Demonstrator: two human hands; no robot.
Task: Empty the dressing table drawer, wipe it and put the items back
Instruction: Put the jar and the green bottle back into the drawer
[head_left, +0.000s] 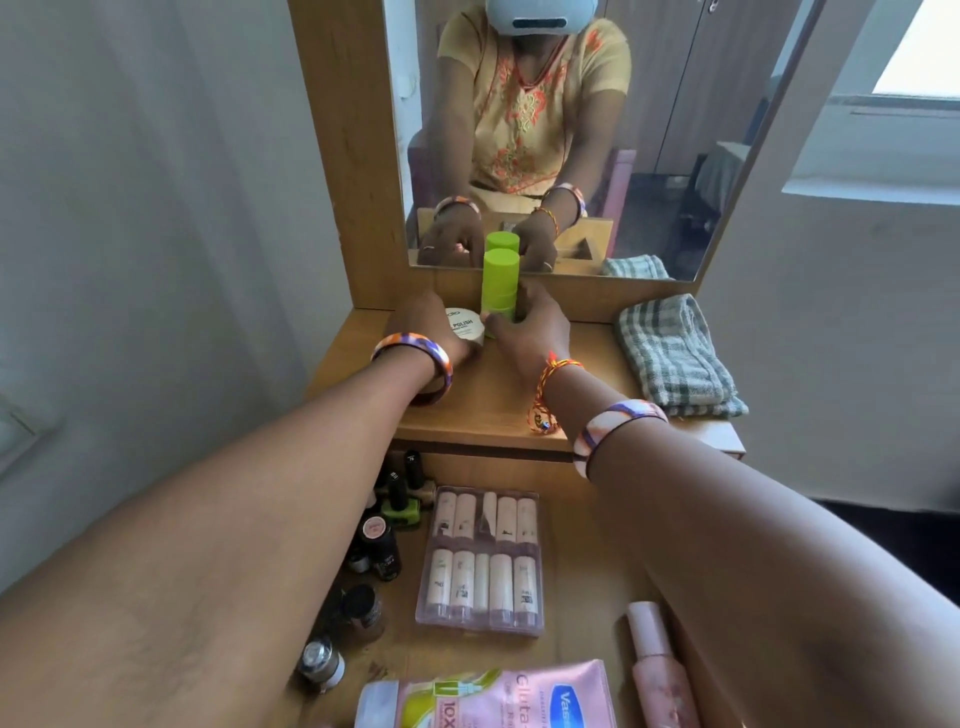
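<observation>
Emptying step: right hand (524, 325) curled round base of green bottle (501, 283), left hand (423, 325) gripping white jar (464, 326), both on tabletop (483, 410) by mirror (571, 130).
Best set bottle upright, jar just left of it, release gently, keep clear of glass. Folded cloth (675, 358) well right of right hand. Below forearms, open drawer (576, 561) crowded: polish bottles (387, 540), tube pack (483, 558), lotion tube (493, 699), pink bottle (657, 660).
</observation>
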